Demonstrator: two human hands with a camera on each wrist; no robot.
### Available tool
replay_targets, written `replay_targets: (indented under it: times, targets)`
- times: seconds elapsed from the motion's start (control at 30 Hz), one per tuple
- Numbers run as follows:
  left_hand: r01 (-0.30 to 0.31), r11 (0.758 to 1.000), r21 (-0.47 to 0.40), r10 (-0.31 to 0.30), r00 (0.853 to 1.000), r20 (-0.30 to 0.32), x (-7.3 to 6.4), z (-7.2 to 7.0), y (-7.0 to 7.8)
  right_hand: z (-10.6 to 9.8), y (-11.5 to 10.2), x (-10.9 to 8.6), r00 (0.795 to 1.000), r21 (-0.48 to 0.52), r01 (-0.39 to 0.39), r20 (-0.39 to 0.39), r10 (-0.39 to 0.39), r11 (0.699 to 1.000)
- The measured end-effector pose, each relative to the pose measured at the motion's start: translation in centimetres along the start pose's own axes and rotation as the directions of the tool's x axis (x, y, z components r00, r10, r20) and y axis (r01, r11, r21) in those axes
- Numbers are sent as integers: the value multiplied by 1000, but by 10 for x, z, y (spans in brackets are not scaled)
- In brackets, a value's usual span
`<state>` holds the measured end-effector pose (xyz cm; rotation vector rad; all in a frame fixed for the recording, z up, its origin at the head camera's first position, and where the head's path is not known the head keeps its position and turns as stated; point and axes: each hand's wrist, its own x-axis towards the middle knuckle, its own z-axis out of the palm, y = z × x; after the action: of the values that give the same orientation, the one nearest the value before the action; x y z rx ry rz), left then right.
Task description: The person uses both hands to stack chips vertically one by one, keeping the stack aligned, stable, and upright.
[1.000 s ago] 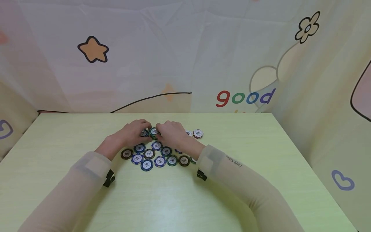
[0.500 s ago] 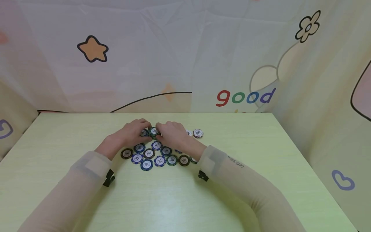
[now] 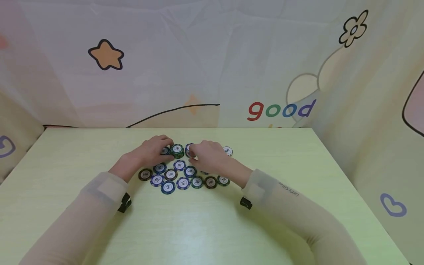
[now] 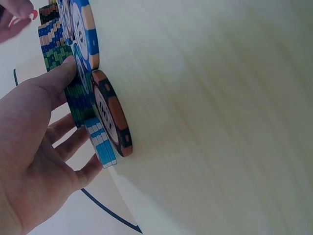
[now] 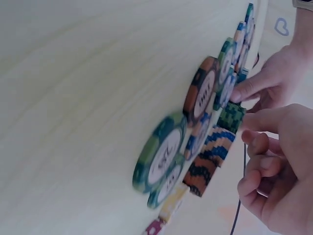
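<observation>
Stack-tidying seemed in hand: left of the green stack (image 3: 177, 151), the left hand (image 3: 154, 151) held the dark stack (image 3: 165, 151) in its grip, while on the green stack's right the right hand (image 3: 210, 156) was at the blue stack (image 3: 187, 150), its grip impossible to tell, the next squaring probably needing light pressure.

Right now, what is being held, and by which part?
The left hand holds the blue-green chip stack by its near and far sides. Whether the right hand grips the blue-and-tan stack cannot be told.
</observation>
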<state>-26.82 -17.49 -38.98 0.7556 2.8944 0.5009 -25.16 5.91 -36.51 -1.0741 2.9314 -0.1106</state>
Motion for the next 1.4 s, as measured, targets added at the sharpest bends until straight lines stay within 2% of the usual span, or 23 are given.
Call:
replay_targets:
  times: [0.23, 0.4, 0.73, 0.83, 1.0, 1.17, 1.4]
  targets:
    - [-1, 1000, 0, 1, 1000, 18, 0, 1, 1, -6, 14, -22, 998, 4, -49, 49, 49, 999]
    - [4, 1000, 6, -5, 1000, 16, 0, 1, 1, -3, 30, -36, 994, 65, -96, 54, 92, 993]
    - [-5, 1000, 14, 5, 1000, 10, 0, 0, 0, -2, 50, -54, 985, 89, -152, 96, 144, 984]
    - [0, 1000, 10, -1, 1000, 15, 0, 0, 1, -5, 52, -59, 977, 85, -178, 133, 166, 980]
    - [3, 1000, 10, -3, 1000, 19, 1, 0, 3, -8, 54, -67, 953, 77, -236, 212, 215, 969]
    - [10, 1000, 8, -10, 1000, 20, 0, -1, 5, -9, 56, -72, 941, 89, -231, 273, 199, 969]
    - [12, 1000, 7, -12, 1000, 19, -1, -2, 6, -9, 54, -75, 939, 111, -192, 311, 149, 975]
